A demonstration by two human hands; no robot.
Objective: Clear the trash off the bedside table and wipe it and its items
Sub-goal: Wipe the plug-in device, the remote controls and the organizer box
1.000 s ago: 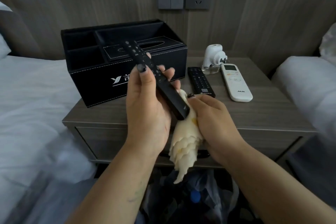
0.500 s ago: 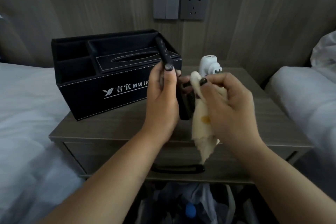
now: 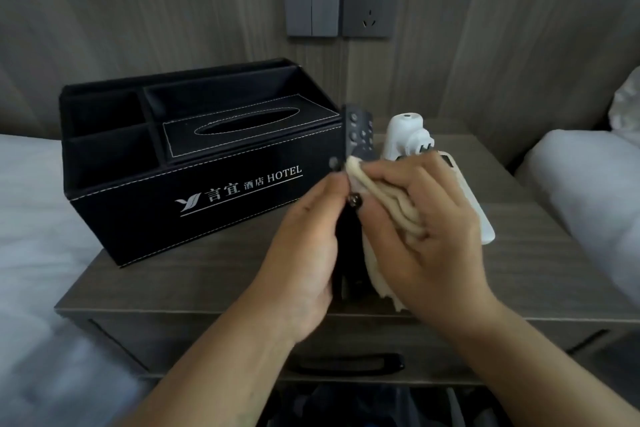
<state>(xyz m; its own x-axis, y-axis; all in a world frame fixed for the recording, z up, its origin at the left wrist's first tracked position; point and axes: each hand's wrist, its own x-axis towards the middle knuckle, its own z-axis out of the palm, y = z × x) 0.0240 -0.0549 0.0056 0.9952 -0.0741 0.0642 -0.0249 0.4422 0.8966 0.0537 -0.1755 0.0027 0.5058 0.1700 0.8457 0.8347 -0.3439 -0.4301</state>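
Fingers of your right hand close around the cloth, pressing it to the black remote your left hand grips upright above the bedside table; mid-wipe, next likely run the cloth down its length.

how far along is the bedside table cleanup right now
Done: no loose trash shows on the bedside table. In hand: the left hand holds the black remote upright while the right hand rubs it with the cream cloth. Left, likely: the white remote, white device, black organizer box and tabletop; nothing shows whether they were wiped.
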